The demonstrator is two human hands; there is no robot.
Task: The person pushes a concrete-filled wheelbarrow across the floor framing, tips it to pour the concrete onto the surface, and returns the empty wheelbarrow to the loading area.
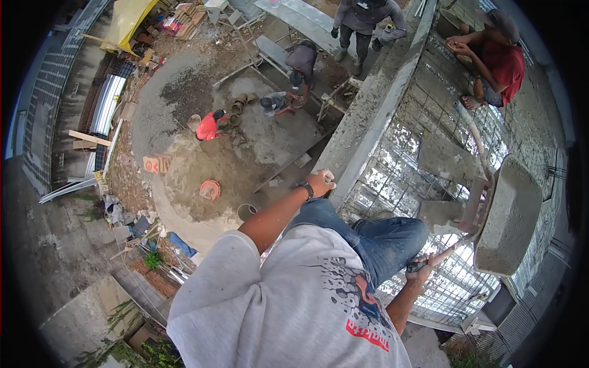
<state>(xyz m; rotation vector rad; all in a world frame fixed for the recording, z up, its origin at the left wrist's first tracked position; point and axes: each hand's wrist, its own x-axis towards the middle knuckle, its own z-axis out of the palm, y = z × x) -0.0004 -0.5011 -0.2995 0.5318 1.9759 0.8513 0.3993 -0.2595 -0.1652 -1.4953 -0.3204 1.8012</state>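
My left hand, with a dark watch at its wrist, is by the concrete beam, close to my bent knee. Its fingers are curled in, and nothing shows in them. My right hand is closed around the dark grip of a wheelbarrow handle. The wheelbarrow's cement-crusted tray is tilted up on its side to my right. Its other handle points away over the rebar mesh.
Rebar mesh over shiny sheeting surrounds the wheelbarrow. A person in red sits at upper right. Far below, several people work around buckets, beside a sand pile and an orange tub. The beam borders a drop.
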